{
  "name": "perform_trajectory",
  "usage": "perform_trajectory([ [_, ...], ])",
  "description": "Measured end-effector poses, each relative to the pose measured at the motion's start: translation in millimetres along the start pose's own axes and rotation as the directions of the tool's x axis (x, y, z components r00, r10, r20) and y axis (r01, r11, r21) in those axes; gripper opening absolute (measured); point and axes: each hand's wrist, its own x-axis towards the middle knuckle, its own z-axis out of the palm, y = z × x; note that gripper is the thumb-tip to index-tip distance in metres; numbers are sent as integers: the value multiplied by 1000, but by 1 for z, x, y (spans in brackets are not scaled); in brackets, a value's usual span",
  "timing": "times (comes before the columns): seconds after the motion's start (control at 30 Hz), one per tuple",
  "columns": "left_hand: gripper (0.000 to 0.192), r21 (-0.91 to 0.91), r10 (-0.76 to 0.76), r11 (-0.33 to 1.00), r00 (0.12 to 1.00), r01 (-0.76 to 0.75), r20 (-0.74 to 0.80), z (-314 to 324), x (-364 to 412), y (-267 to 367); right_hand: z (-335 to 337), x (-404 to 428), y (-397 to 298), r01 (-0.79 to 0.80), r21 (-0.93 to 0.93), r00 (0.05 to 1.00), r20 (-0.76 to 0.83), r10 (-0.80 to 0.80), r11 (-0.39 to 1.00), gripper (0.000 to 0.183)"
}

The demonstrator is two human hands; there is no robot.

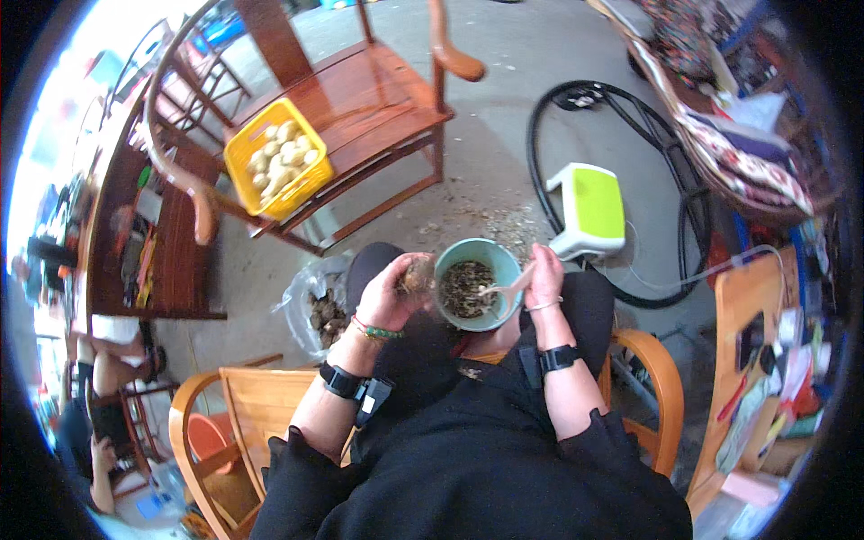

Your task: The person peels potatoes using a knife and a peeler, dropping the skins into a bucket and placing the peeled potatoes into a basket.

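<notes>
Between my knees stands a pale teal bucket (pixel 480 244), with dark brown and whitish peelings (pixel 466 290) inside it. At its left rim, my left hand (pixel 388 293) grips a rough brown tuber (pixel 416 273), somewhat blurred. My right hand (pixel 544 278) is closed around the handle of a light-coloured peeler (pixel 511 286), whose head is over the bucket's opening, apart from the tuber. By my left leg, a clear plastic bag (pixel 297 297) lies open on the floor with dark, unpeeled tubers (pixel 328 316) in it.
A yellow plastic basket (pixel 314 179) of pale peeled tubers (pixel 280 158) rests on a wooden armchair (pixel 364 88). Scraps (pixel 482 219) litter the floor. A green-topped stool (pixel 597 202) and a coiled black hose (pixel 536 145) are on the right. A person (pixel 101 432) sits far left.
</notes>
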Motion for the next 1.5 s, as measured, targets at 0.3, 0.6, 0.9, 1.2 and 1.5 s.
perform_trajectory([
  [0.3, 38, 189, -122, 977, 985, 98, 120, 25, 29, -51, -1, -9, -25, 47, 203, 995, -96, -28, 978, 14],
  [0.6, 37, 79, -152, 986, 988, 149, 32, 33, 31, -67, 0, -16, -51, -43, 331, 998, 56, 26, 943, 15],
  [0.9, 34, 232, -106, 967, 994, 107, -17, 41, 49, -66, 14, -35, -42, 143, -191, 678, 734, 44, 971, 47],
  [1.2, 26, 819, 131, 546, 984, -175, 122, 59, 45, -65, 6, -26, -51, 135, -162, 771, 637, -1, 978, 44],
  [1.5, 20, 917, 298, -158, 868, -367, 398, 79, 39, -58, 5, -32, -63, 88, -54, 756, 653, -32, 995, 31],
])
